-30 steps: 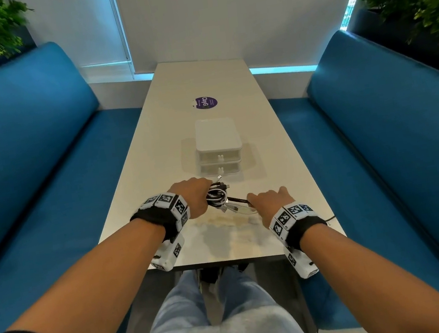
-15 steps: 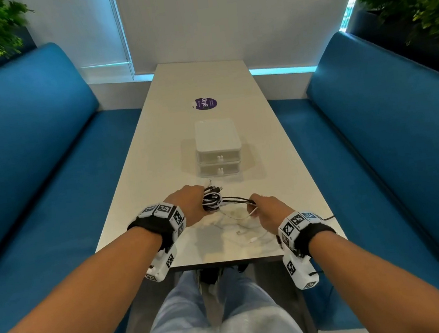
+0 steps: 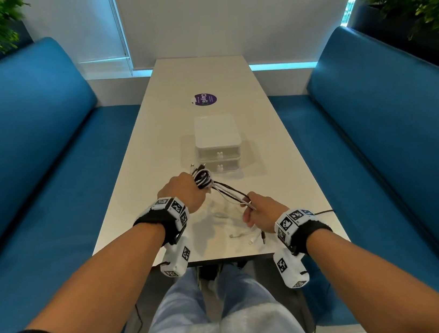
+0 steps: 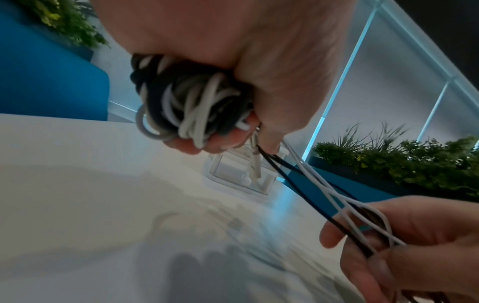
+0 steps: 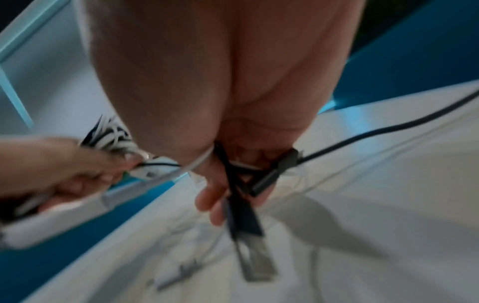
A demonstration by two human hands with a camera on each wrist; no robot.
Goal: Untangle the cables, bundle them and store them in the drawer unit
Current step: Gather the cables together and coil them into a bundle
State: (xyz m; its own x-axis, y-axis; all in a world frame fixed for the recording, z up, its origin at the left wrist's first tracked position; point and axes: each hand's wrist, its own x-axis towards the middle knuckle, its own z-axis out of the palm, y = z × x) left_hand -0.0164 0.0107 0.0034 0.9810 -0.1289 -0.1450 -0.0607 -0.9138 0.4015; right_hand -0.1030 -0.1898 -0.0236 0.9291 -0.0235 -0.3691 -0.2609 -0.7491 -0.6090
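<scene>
Left hand [image 3: 185, 192] curled tight around a coil of black and white cables [image 3: 202, 179], held above the table [image 3: 285, 182] just in front of the drawer unit [image 3: 217, 141]. Several plug ends stick out of the coil's far side, toward the unit. Right hand [image 3: 261, 212] pinches the loose strands [image 3: 230, 194], fingers curled round them. Strands run taut between the hands, long axis slanting from the coil down to the person's right and nearer.

Left wrist view: coil wraps [image 4: 191, 102] lie over the fingers; roughly two black and three white strands leave it, count unsure. Right wrist view, blurred: a black connector [image 5: 274, 174] across the fingers and a metal-tipped plug [image 5: 256, 264] hanging below.

Head view only: three loose cable ends [image 3: 250, 236] on the table near the right hand; unit has two drawers, both closed. One purple sticker [image 3: 205, 99] beyond it.
</scene>
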